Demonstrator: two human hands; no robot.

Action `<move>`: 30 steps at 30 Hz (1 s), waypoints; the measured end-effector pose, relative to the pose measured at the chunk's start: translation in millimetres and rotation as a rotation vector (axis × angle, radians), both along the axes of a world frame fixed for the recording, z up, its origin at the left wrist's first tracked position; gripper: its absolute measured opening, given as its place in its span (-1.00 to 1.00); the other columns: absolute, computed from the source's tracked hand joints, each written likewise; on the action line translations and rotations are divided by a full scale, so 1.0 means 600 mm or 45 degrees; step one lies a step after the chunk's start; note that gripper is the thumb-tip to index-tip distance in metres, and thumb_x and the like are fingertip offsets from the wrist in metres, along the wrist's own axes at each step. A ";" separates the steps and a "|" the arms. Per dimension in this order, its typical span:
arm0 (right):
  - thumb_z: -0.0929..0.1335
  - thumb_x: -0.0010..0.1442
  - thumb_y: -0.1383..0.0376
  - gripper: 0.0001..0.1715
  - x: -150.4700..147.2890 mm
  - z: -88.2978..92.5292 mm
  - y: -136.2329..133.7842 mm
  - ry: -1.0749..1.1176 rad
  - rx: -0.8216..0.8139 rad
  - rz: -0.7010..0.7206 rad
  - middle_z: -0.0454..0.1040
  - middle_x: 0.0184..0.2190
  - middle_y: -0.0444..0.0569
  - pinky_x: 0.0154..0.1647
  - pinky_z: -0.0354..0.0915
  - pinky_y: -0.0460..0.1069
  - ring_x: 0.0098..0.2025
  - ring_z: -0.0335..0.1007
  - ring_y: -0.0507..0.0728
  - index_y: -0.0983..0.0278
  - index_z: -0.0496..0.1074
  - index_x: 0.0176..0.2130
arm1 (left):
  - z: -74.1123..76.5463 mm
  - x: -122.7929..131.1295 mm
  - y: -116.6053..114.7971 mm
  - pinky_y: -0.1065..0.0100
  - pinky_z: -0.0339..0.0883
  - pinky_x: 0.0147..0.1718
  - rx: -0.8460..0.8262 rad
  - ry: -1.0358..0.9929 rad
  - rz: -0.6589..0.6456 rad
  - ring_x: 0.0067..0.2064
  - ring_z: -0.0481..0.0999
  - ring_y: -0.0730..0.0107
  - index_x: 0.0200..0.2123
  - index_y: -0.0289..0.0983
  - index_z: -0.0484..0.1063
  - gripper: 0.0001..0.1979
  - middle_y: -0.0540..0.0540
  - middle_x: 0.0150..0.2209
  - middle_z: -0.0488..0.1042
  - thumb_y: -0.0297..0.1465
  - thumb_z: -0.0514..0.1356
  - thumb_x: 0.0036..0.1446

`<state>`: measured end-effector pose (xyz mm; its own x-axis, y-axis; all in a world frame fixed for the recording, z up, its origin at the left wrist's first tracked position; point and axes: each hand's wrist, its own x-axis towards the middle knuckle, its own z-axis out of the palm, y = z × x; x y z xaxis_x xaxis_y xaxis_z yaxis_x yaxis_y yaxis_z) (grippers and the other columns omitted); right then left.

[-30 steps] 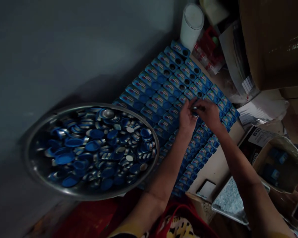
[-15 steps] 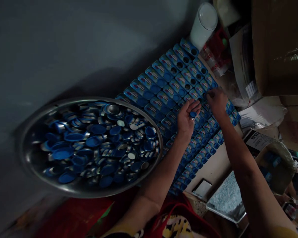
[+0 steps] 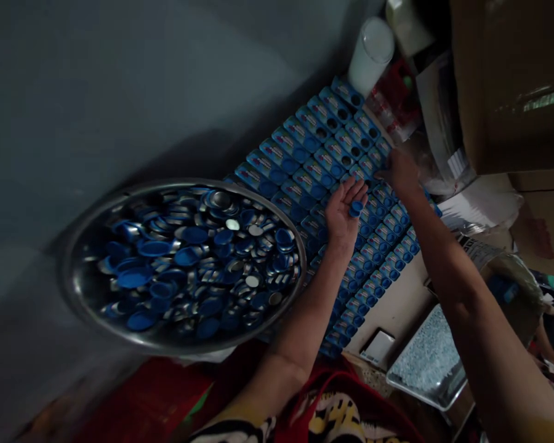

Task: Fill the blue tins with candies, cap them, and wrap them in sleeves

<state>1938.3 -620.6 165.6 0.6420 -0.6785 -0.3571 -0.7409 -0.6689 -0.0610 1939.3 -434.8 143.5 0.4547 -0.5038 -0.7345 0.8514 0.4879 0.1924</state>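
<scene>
My left hand (image 3: 344, 212) is palm up above the blue cards, with a few small round blue-topped tins (image 3: 355, 209) resting against its curled fingers. My right hand (image 3: 402, 175) reaches down onto the far part of the rows, its fingers drawn together at a card; what they hold, if anything, is hidden. Rows of blue printed cards (image 3: 298, 132) cover the table. Some cards show a dark round hole, others a blue disc in that spot. To the left, a large metal bowl (image 3: 80, 298) holds many loose blue and silver round tins.
A white lidded container (image 3: 372, 55) stands behind the rows. Cardboard boxes (image 3: 512, 86) and plastic wrap are at the right. Nearer me are a phone-like device (image 3: 378, 346) and a metal tray (image 3: 436, 400) of pale blue-white bits. Part of another person shows at the right edge.
The view has shifted slightly, with the bowl appearing further right. My left hand has turned so more of the tins show. My right hand remains over the far cards, fingers now stretched further left.
</scene>
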 end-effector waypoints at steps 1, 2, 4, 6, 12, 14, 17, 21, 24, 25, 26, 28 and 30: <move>0.49 0.36 0.01 -0.66 -0.012 0.006 0.013 -0.040 0.014 0.010 0.66 -0.09 0.11 0.04 0.44 0.23 0.01 0.57 0.36 0.22 0.59 -0.10 | 0.001 -0.003 -0.001 0.13 0.46 0.30 0.008 0.001 -0.011 0.37 0.57 0.02 -0.02 -0.22 0.66 -0.67 -0.26 0.16 0.70 -0.16 0.19 0.41; 0.48 0.37 0.02 -0.68 -0.025 0.011 0.029 -0.108 0.031 0.032 0.67 -0.12 0.08 0.03 0.44 0.20 -0.01 0.58 0.33 0.21 0.60 -0.10 | 0.001 -0.006 -0.001 0.13 0.47 0.29 0.015 -0.001 -0.014 0.36 0.58 0.03 -0.04 -0.22 0.66 -0.68 -0.26 0.14 0.70 -0.16 0.20 0.40; 0.46 0.39 0.07 -0.73 -0.057 0.020 0.067 -0.282 0.127 0.106 0.67 -0.18 0.00 -0.01 0.44 0.12 -0.08 0.58 0.25 0.19 0.63 -0.08 | -0.001 -0.013 -0.001 0.15 0.49 0.28 0.020 -0.022 0.000 0.34 0.60 0.05 -0.08 -0.22 0.66 -0.70 -0.24 0.07 0.73 -0.17 0.21 0.39; 0.44 0.38 0.14 -0.79 -0.091 0.022 0.107 -0.428 0.308 0.163 0.68 -0.20 -0.04 -0.07 0.43 0.06 -0.15 0.58 0.19 0.17 0.65 -0.10 | -0.004 -0.019 0.001 0.18 0.49 0.27 0.021 -0.041 0.005 0.31 0.62 0.07 -0.11 -0.23 0.66 -0.71 -0.23 0.01 0.74 -0.20 0.20 0.39; 0.48 0.19 0.36 -0.86 -0.143 -0.005 0.178 -0.573 0.529 0.041 0.71 -0.21 -0.06 -0.01 0.48 0.08 -0.11 0.64 0.22 0.16 0.68 -0.24 | -0.009 -0.024 0.005 0.12 0.49 0.27 0.020 0.035 -0.026 0.31 0.63 0.03 -0.15 -0.23 0.65 -0.70 -0.23 -0.01 0.75 -0.19 0.18 0.42; 0.48 0.22 0.30 -0.88 -0.141 -0.012 0.174 -0.650 0.550 -0.070 0.71 -0.21 -0.06 0.03 0.52 0.11 -0.09 0.65 0.23 0.14 0.70 -0.24 | -0.010 -0.024 0.005 0.14 0.51 0.24 0.070 0.078 -0.039 0.27 0.65 0.04 -0.19 -0.23 0.64 -0.70 -0.22 -0.03 0.75 -0.18 0.19 0.42; 0.44 0.31 0.19 -0.75 -0.126 -0.019 0.141 -0.735 0.647 -0.315 0.71 -0.22 -0.05 -0.06 0.56 0.11 -0.16 0.67 0.23 0.18 0.72 -0.11 | -0.007 -0.024 0.008 0.18 0.54 0.19 0.115 0.138 -0.061 0.20 0.69 0.09 -0.23 -0.23 0.62 -0.73 -0.20 -0.10 0.75 -0.22 0.19 0.43; 0.37 0.31 0.29 -0.64 -0.092 -0.027 0.086 -0.649 0.364 -0.262 0.70 -0.09 0.04 0.02 0.55 0.13 -0.10 0.67 0.23 0.25 0.72 -0.01 | 0.001 -0.031 0.022 0.24 0.51 0.20 0.146 0.144 -0.063 0.12 0.73 0.19 -0.19 -0.23 0.62 -0.79 -0.16 -0.14 0.75 -0.31 0.20 0.43; 0.40 0.24 0.37 -0.70 -0.062 -0.030 0.070 -0.387 0.106 -0.035 0.70 -0.08 0.08 0.18 0.47 0.19 0.02 0.63 0.30 0.24 0.72 -0.11 | 0.007 -0.048 0.033 0.27 0.51 0.12 0.169 0.143 -0.100 -0.01 0.75 0.26 -0.20 -0.23 0.63 -0.81 -0.14 -0.15 0.74 -0.30 0.23 0.39; 0.40 0.23 0.38 -0.73 -0.052 -0.031 0.069 -0.302 0.061 0.006 0.70 -0.08 0.09 0.17 0.46 0.20 0.02 0.62 0.32 0.24 0.72 -0.14 | 0.010 -0.057 0.037 0.32 0.52 0.00 0.174 0.139 -0.127 -0.12 0.74 0.31 -0.22 -0.22 0.63 -0.81 -0.13 -0.18 0.74 -0.28 0.25 0.37; 0.41 0.23 0.38 -0.75 -0.042 -0.031 0.067 -0.230 0.027 0.028 0.70 -0.08 0.09 0.14 0.46 0.21 0.02 0.62 0.33 0.23 0.70 -0.15 | 0.015 -0.066 0.040 0.38 0.50 -0.17 0.172 0.124 -0.169 -0.27 0.69 0.38 -0.25 -0.22 0.63 -0.79 -0.11 -0.24 0.72 -0.25 0.27 0.35; 0.44 0.22 0.37 -0.80 -0.024 -0.030 0.061 -0.111 0.003 0.031 0.70 -0.09 0.09 0.09 0.46 0.21 0.01 0.61 0.36 0.22 0.68 -0.16 | 0.033 -0.085 0.050 0.45 0.23 -0.52 0.164 0.056 -0.293 -0.54 0.42 0.52 -0.35 -0.22 0.62 -0.73 -0.05 -0.43 0.60 -0.16 0.33 0.28; 0.50 0.22 0.31 -0.87 -0.008 -0.030 0.048 0.008 0.024 0.003 0.70 -0.12 0.11 0.06 0.45 0.21 0.01 0.61 0.38 0.23 0.65 -0.18 | 0.062 -0.094 0.071 0.43 -0.09 -0.63 0.143 -0.037 -0.461 -0.61 0.16 0.57 -0.45 -0.23 0.57 -0.65 0.01 -0.57 0.41 -0.08 0.39 0.18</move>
<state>1933.6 -591.6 147.4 0.6410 -0.6703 -0.3739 -0.7399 -0.6692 -0.0689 1883.0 -392.1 180.8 0.2837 -0.5525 -0.7838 0.9582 0.1312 0.2544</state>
